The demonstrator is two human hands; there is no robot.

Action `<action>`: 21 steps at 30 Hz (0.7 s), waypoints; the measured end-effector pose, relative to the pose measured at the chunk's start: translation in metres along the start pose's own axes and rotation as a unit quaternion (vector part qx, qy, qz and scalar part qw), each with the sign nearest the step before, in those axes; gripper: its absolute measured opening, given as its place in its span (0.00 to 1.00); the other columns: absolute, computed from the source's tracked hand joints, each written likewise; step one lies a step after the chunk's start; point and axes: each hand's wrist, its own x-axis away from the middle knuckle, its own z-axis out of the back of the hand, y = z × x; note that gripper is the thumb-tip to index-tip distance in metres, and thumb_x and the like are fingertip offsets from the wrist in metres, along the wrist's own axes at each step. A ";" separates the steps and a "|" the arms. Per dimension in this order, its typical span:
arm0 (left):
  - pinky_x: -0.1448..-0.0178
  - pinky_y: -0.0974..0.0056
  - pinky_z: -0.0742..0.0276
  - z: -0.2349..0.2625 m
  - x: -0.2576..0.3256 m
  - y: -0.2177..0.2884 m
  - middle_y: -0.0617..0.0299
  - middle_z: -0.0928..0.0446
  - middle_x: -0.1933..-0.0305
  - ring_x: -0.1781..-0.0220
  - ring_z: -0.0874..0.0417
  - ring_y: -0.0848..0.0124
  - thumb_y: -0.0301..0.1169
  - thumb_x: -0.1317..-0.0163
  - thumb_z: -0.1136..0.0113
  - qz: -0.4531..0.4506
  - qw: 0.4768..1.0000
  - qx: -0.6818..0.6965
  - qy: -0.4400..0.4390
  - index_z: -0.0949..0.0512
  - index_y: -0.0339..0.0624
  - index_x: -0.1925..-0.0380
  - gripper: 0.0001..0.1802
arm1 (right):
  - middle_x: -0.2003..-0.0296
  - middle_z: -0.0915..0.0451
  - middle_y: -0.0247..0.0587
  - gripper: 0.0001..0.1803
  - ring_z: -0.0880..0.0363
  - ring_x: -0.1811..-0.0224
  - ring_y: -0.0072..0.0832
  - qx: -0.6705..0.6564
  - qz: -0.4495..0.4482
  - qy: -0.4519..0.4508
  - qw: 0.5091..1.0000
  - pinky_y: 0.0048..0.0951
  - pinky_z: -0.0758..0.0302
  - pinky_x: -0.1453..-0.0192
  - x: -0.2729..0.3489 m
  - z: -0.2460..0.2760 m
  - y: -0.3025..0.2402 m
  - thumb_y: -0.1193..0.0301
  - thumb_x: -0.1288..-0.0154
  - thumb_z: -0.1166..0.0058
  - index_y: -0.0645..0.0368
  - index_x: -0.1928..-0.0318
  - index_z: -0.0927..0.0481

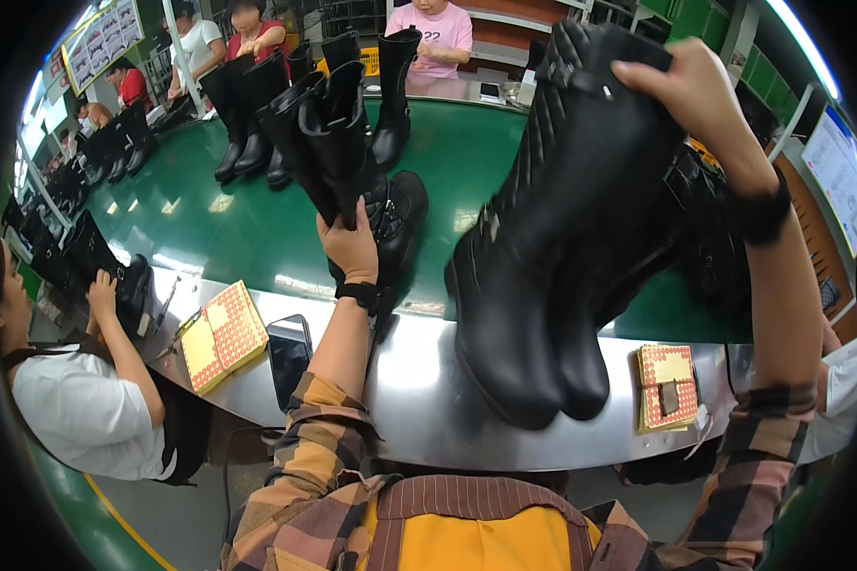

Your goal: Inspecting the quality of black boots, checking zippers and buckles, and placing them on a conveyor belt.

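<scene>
My right hand [700,100] grips the top of a pair of tall black boots [581,238], thumb over the shaft's rim. Held side by side, the boots have quilted panels and small buckles, and their rounded toes point down over the steel table edge [419,400]. My left hand [350,249] is closed around the shafts of other black boots [328,143], which stand on the green work surface. A buckled boot foot [405,219] shows just right of that hand. The boots partly hide the fingers of my left hand.
Several black boots [243,114] stand farther along the green belt [200,224]. A phone [288,357] and bundled yellow cards [224,335] lie left on the steel edge, another bundle [667,388] right. A person [95,400] handles boots at my left; others work across.
</scene>
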 end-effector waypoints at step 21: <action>0.37 0.54 0.33 -0.003 -0.006 -0.036 0.45 0.31 0.41 0.39 0.29 0.48 0.41 0.40 0.34 0.067 0.995 -0.041 -0.062 0.18 0.33 0.58 0.21 | 0.42 0.31 0.40 0.40 0.36 0.34 0.42 0.146 -0.109 -0.061 0.981 0.71 0.38 0.38 -0.108 -0.299 0.077 0.54 0.52 0.29 0.42 0.38 0.33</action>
